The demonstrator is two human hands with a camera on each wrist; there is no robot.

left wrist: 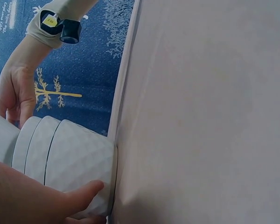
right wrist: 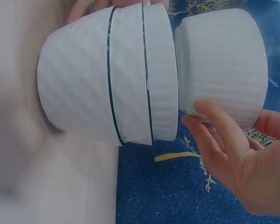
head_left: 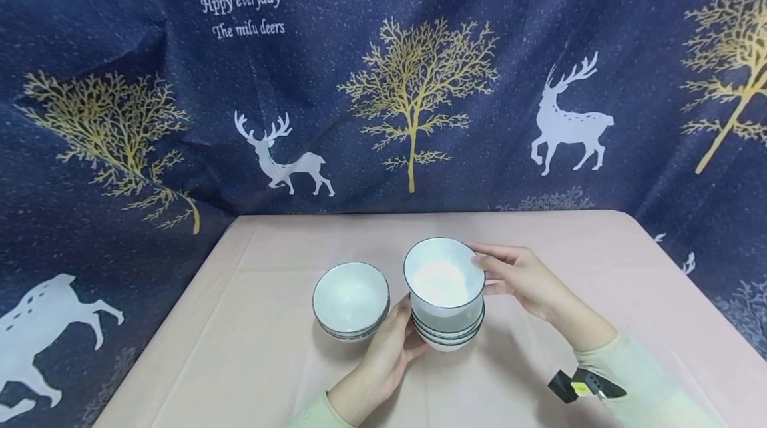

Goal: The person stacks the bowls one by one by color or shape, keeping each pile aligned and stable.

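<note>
My right hand point(head_left: 530, 281) holds a white ribbed bowl point(head_left: 443, 271) with a thin dark rim, thumb over the edge. In the right wrist view the fingers support this bowl point(right wrist: 224, 65) by its side and lower part. Its base sits at the mouth of a stack of white bowls point(right wrist: 79, 79); whether it touches inside is hard to tell. The stack has dark rims and a diamond-textured lowest bowl. My left hand point(head_left: 386, 348) grips the stack from the left, its thumb and fingers around the lower bowl point(left wrist: 79, 154).
Left of the stack stand several nested bowls point(head_left: 351, 298) with dark speckled rims, close to my left hand. A pale pink cloth covers the table point(head_left: 269, 321). Behind hangs a dark blue curtain point(head_left: 359, 168) with deer and golden trees.
</note>
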